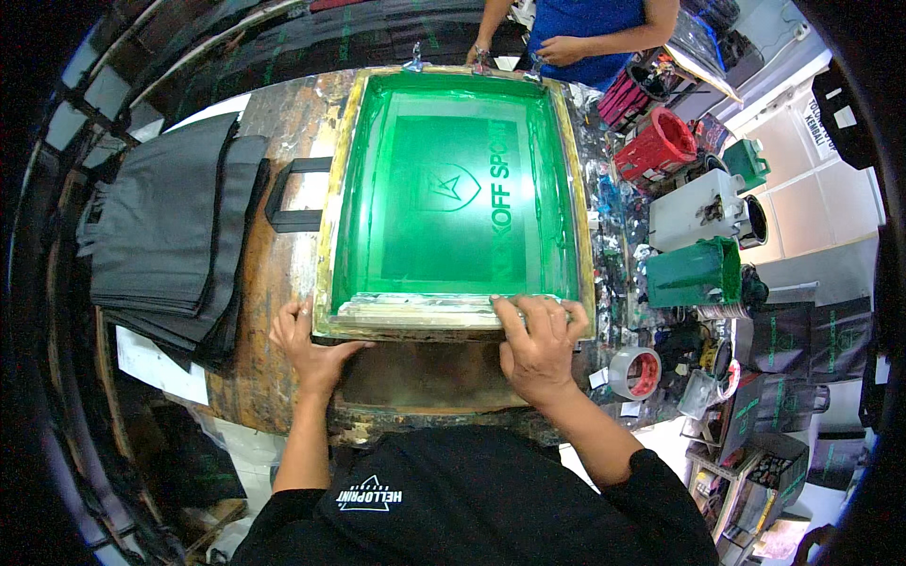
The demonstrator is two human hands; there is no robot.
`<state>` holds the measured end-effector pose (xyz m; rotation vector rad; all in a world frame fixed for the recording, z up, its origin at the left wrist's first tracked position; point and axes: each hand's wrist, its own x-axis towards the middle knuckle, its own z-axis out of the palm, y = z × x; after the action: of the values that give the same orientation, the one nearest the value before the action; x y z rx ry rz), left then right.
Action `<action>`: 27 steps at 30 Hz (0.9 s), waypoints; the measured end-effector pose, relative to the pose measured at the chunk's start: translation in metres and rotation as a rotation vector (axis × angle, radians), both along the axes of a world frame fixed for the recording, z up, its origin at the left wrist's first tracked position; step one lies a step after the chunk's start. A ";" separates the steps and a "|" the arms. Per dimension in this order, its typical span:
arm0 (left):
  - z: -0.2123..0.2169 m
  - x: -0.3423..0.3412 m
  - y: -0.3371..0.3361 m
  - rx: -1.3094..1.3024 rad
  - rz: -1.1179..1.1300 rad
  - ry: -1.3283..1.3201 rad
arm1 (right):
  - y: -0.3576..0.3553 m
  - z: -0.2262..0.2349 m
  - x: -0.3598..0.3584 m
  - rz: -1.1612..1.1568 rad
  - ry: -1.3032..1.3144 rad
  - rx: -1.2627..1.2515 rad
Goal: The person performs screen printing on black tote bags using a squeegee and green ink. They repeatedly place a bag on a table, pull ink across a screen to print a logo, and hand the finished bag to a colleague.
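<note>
A green-meshed printing screen in a yellowish wooden frame (330,198) lies flat on the worn wooden table (283,274). A long squeegee (415,306) lies across the near end of the mesh. My left hand (307,344) rests on the frame's near left corner, thumb on the near edge. My right hand (538,344) presses on the near right part of the frame, fingers laid over the squeegee's right end. Black bag handles (288,193) stick out from under the frame's left side.
A stack of dark bags (170,222) lies left of the screen. Ink tubs, red (661,141), white (698,208) and green (694,274), and a tape roll (635,371) crowd the right. Another person in a blue shirt (585,38) stands across the table.
</note>
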<state>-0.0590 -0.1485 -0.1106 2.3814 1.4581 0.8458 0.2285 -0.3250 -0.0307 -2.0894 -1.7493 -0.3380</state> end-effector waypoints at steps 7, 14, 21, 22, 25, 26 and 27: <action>0.028 0.020 -0.002 -0.321 -0.012 -0.859 | 0.027 0.074 0.016 0.024 -0.100 0.147; 0.144 0.080 0.038 0.006 -0.228 -1.003 | 0.102 0.175 0.063 0.044 -0.308 0.418; 0.106 0.077 0.036 -0.265 0.014 -0.250 | 0.131 0.221 0.087 0.025 -0.414 0.450; 0.063 0.060 0.037 -0.169 0.073 -0.103 | 0.136 0.224 0.084 0.035 -0.393 0.448; 0.015 0.057 0.035 -0.202 0.166 0.171 | 0.132 0.261 0.073 0.009 -0.196 0.165; 0.015 0.062 0.033 -0.258 0.188 0.235 | 0.136 0.260 0.076 0.031 -0.202 0.230; 0.012 0.064 0.035 -0.215 0.188 0.226 | 0.140 0.257 0.081 0.054 -0.208 0.295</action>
<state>0.0053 -0.1137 -0.0982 2.2634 1.7812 0.4383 0.3095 -0.1849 0.2267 -1.8475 -1.7420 -0.7715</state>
